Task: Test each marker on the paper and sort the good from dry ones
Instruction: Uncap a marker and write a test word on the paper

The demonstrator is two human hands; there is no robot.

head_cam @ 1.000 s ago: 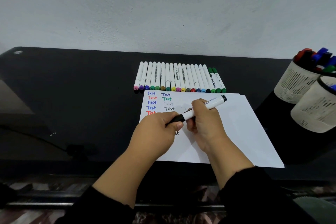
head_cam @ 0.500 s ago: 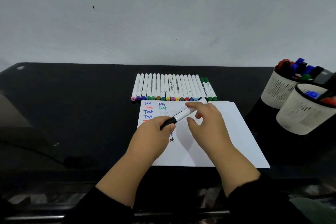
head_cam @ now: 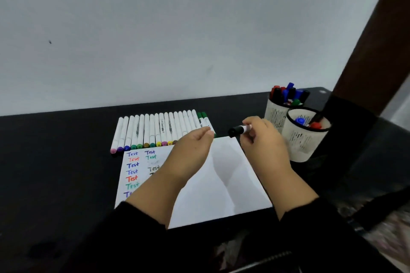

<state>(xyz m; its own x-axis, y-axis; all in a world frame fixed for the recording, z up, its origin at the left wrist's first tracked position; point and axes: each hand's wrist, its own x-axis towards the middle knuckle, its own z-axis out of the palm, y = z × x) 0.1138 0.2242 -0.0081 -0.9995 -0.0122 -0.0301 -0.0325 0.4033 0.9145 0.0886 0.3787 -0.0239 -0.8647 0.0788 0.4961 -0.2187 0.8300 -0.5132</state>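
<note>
from the head view, your right hand (head_cam: 261,139) grips a black-capped marker (head_cam: 239,129) in its fingers, holding it in the air past the far right corner of the paper (head_cam: 224,175), the cap end pointing left. the marker sits between the row of markers (head_cam: 155,131) and the two holders. your left hand (head_cam: 190,153) hangs over the paper with fingers loosely curled and nothing in it, its fingertips just in front of the right end of the row.

the paper lies on the black table (head_cam: 55,162), with two columns of the word "test" in blue, red, green and black down its left side; your left forearm covers part of them. the row of markers lies side by side just beyond the paper's far edge, white barrels with coloured ends toward you, and two green-capped ones at the right end.

to the right stand two white holders. the far holder (head_cam: 275,115) has red, blue, black and green markers upright in it. the near holder (head_cam: 304,142) touches it or stands just in front, with a blue and a red end showing inside.
</note>
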